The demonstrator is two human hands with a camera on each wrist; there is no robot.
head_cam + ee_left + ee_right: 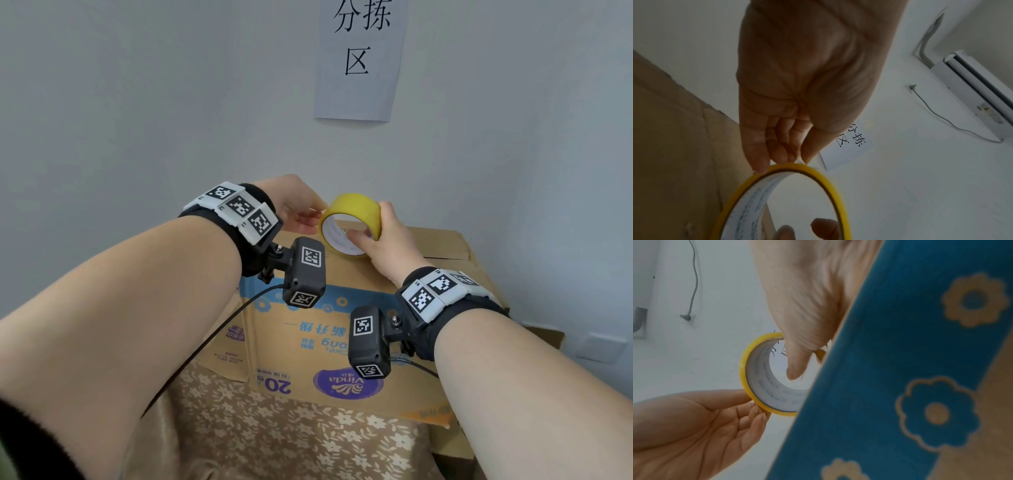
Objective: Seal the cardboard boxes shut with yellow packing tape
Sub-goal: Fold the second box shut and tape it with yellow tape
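Between left grip [298, 209] and right grip [383, 236]: gap filled by tape roll [352, 209]. The right holds it with the thumb through the core; the left pinches its rim. No passage there.
Below both grips: cardboard box [342, 274] top, close under the roll.
Behind: wall [171, 102], near; paper sign [359, 92] higher up.
Left of left grip: open air.
Above both: open air.
Nearer the person: open air over box top, then floral cloth [274, 428].

Soft, even light is cast over the pale grey wall [137, 102] in the head view, where edges are bowed by the wide lens. The wrist views are rendered dimmer; the blue flower-printed cardboard panel [900, 353] is blurred at close range.
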